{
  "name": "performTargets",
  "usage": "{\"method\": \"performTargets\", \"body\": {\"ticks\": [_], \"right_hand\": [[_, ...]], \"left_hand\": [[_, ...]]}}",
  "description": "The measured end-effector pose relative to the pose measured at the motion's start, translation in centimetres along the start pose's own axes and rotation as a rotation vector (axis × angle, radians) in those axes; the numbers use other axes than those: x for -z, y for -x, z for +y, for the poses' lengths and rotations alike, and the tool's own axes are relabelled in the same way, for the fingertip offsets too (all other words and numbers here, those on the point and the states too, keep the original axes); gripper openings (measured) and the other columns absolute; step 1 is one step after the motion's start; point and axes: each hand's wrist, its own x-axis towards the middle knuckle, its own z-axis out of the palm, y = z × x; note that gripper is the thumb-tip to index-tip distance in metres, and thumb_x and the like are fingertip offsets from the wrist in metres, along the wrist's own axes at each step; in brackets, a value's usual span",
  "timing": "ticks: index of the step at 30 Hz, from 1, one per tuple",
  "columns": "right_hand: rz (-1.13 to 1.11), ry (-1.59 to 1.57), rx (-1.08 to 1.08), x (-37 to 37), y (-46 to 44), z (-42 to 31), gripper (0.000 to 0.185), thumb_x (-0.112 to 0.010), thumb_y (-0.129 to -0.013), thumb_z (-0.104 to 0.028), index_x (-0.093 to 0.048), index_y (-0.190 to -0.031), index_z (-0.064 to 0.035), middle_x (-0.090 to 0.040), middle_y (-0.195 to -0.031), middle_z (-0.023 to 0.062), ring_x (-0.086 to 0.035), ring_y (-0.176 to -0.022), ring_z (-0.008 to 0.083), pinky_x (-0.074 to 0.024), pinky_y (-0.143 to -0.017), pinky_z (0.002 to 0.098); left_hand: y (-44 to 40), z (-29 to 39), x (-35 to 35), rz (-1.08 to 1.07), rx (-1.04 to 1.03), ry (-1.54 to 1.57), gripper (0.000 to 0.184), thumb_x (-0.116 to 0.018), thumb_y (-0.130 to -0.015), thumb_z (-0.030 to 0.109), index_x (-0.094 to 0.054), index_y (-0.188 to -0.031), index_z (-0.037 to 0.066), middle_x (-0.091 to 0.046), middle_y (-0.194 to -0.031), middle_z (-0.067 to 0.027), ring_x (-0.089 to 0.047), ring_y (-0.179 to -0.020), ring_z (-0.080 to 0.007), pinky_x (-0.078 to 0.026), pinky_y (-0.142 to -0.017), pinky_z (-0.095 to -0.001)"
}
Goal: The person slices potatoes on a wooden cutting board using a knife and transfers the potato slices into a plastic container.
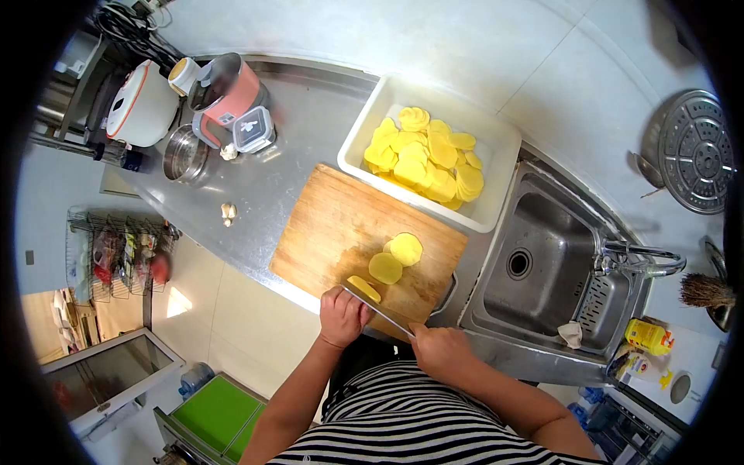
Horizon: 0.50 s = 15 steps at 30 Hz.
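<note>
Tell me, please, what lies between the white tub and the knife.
In the head view, two yellow slices and a yellow piece lie there on the wooden board.

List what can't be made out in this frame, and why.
All in the head view:
Knife handle: covered by the right hand.
Whether the left hand touches the yellow piece: hand and blade block it.
Number of yellow slices in the white bin: upper ones cover others.
Striped shirt: cut off by the bottom edge.
</note>
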Motion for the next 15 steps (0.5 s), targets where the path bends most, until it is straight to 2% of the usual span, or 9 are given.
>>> {"method": "performTargets", "body": {"ticks": [4,6,8,11,13,15], "right_hand": [[-0.008,0.008,-0.016,0.4,-0.5,-0.4,0.023,-0.048,-0.089,-0.02,-0.059,-0.093,-0.0004,-0.063,-0.071,0.0208,-0.063,-0.068,0.0381,-0.0495,-0.062,0.0488],[-0.034,-0.004,0.023,0.4,-1.6,-0.8,0.016,-0.048,-0.082,-0.011,-0.056,-0.088,0.0017,-0.063,-0.071,0.0225,-0.065,-0.067,0.0379,-0.0513,-0.06,0.0471],[-0.019,-0.007,0.046,-0.2,-3.7,-1.4,0.016,-0.049,-0.081,-0.01,-0.057,-0.087,0.002,-0.063,-0.073,0.0232,-0.065,-0.069,0.0381,-0.0515,-0.061,0.0471],[0.003,-0.016,0.059,-0.1,-3.8,-1.6,0.015,-0.05,-0.079,-0.008,-0.059,-0.083,0.0026,-0.064,-0.075,0.0238,-0.065,-0.071,0.0382,-0.0516,-0.064,0.0469],[0.011,-0.017,0.036,0.0,-3.2,-1.2,0.015,-0.05,-0.078,-0.007,-0.06,-0.081,0.0029,-0.064,-0.076,0.0239,-0.065,-0.072,0.0382,-0.0516,-0.065,0.0467],[-0.006,-0.047,-0.041,-0.3,-2.5,-0.9,0.015,-0.051,-0.077,-0.008,-0.061,-0.079,0.0026,-0.064,-0.076,0.0233,-0.065,-0.074,0.0376,-0.0513,-0.065,0.0468]], "left_hand": [[0.0,-0.1,-0.1,-0.003,0.0,0.029,0.032,-0.067,-0.072,0.015,-0.054,-0.101,0.01,-0.052,-0.103,-0.0087,-0.05,-0.095,-0.0303,-0.042,-0.08,-0.0411],[0.0,-0.1,0.0,-0.004,-0.005,0.027,0.032,-0.067,-0.072,0.015,-0.054,-0.1,0.01,-0.052,-0.103,-0.0086,-0.05,-0.094,-0.0301,-0.042,-0.079,-0.0411],[-0.1,-0.1,-0.1,-0.005,-0.014,0.025,0.032,-0.067,-0.071,0.015,-0.054,-0.1,0.01,-0.052,-0.103,-0.0085,-0.05,-0.094,-0.0299,-0.042,-0.079,-0.0411],[-0.1,-0.1,0.1,-0.004,-0.029,0.04,0.038,-0.068,-0.069,0.01,-0.051,-0.102,0.005,-0.052,-0.103,-0.012,-0.05,-0.094,-0.0328,-0.042,-0.082,-0.0422],[-0.2,-0.1,0.0,-0.01,-0.003,0.026,0.032,-0.068,-0.07,0.014,-0.054,-0.098,0.01,-0.052,-0.102,-0.0082,-0.049,-0.093,-0.0294,-0.042,-0.079,-0.0405],[-0.2,-0.2,0.0,-0.007,-0.007,0.033,0.033,-0.068,-0.069,0.014,-0.054,-0.098,0.01,-0.052,-0.103,-0.008,-0.049,-0.093,-0.0293,-0.041,-0.079,-0.0403]]}}
